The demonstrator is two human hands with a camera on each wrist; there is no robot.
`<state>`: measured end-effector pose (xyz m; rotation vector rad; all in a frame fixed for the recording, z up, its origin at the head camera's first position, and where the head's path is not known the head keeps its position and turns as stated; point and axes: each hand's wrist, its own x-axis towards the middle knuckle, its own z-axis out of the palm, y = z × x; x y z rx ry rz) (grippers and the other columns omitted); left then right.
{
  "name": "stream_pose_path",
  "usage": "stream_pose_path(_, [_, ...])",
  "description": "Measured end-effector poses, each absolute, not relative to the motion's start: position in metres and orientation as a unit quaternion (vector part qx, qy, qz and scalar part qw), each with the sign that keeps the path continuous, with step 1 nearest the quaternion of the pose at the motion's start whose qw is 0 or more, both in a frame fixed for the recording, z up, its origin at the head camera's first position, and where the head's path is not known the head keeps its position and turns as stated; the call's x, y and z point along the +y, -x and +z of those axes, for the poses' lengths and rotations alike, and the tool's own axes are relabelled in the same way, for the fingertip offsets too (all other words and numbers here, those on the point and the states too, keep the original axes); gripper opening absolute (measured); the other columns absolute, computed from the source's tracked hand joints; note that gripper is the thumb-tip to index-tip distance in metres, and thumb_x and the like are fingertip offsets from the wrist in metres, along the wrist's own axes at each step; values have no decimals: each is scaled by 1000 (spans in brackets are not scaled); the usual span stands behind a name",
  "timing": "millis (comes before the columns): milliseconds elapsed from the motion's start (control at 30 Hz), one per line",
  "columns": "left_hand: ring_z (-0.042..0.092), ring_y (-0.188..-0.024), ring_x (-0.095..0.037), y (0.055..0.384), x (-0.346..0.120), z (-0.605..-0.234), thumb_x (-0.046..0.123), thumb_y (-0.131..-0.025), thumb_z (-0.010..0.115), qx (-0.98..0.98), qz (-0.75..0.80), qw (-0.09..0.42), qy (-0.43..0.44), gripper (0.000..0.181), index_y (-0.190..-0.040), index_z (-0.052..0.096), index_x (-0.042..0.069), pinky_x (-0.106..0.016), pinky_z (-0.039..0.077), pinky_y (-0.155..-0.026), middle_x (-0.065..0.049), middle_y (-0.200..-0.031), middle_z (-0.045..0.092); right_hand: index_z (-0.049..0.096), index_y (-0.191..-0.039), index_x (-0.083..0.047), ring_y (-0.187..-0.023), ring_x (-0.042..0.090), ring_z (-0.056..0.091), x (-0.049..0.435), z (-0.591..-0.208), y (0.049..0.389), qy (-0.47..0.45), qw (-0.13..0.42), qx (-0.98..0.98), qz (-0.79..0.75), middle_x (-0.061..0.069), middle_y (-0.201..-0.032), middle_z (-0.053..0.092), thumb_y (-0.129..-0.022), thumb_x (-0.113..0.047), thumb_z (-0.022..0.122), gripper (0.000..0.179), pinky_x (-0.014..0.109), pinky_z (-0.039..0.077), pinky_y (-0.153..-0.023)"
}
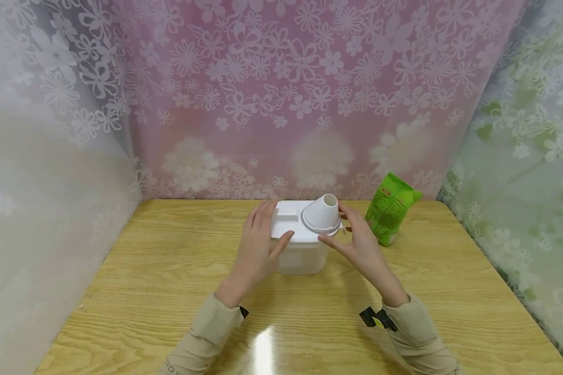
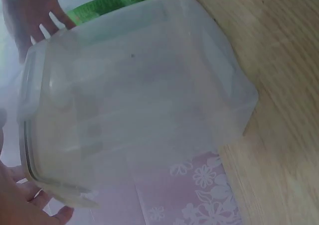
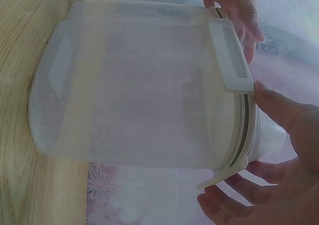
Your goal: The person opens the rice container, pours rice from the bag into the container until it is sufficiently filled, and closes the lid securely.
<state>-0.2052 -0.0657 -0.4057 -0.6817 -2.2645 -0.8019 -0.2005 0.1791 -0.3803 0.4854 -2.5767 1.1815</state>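
Note:
A translucent plastic storage container [image 1: 302, 259] stands upright on the table, its walls see-through in both wrist views. Its white lid [image 1: 285, 225] is on and carries a cone-shaped white cap [image 1: 322, 213] at the right end. My left hand [image 1: 258, 234] grips the lid's left end, fingers over the far side and thumb along the front. On the other end, my right hand [image 1: 356, 242] holds the lid's edge beside the cap. In the right wrist view its thumb touches the front rim, and its fingers are at a side clip [image 3: 227, 174].
A green printed bag [image 1: 390, 208] stands upright just right of the right hand. The wooden table [image 1: 169, 271] ends at a pink flowered curtain [image 1: 286, 104] behind, with pale patterned curtains at both sides.

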Motion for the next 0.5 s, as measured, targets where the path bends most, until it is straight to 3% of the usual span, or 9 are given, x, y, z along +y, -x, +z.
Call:
stream_pose_path(200, [38, -142, -40, 209, -78, -403, 62, -104, 32, -875, -331, 274, 223, 82, -152, 35, -5, -54, 28, -119, -25, -151, 44, 37, -153, -2, -130, 39, 49, 178, -380, 199, -167, 132, -896, 389, 22, -146, 48, -88, -26, 81, 82, 56, 49, -99])
stream_pose_path(333, [38, -143, -39, 210, -83, -403, 50, -105, 45, -889, -335, 229, 211, 71, -151, 38, -3, -54, 27, -119, -22, -153, 44, 36, -154, -2, -120, 39, 52, 177, -378, 196, -164, 133, -909, 359, 23, -140, 51, -89, -29, 79, 83, 54, 49, -93])
stream_pose_path(500, [41, -141, -38, 211, -85, -403, 38, -102, 57, -893, -336, 219, 204, 58, -143, 47, -2, -55, 29, -118, -20, -152, 46, 30, -157, -1, -125, 43, 50, 175, -376, 192, -159, 140, -924, 318, 28, -143, 47, -86, -35, 81, 93, 62, 45, -99])
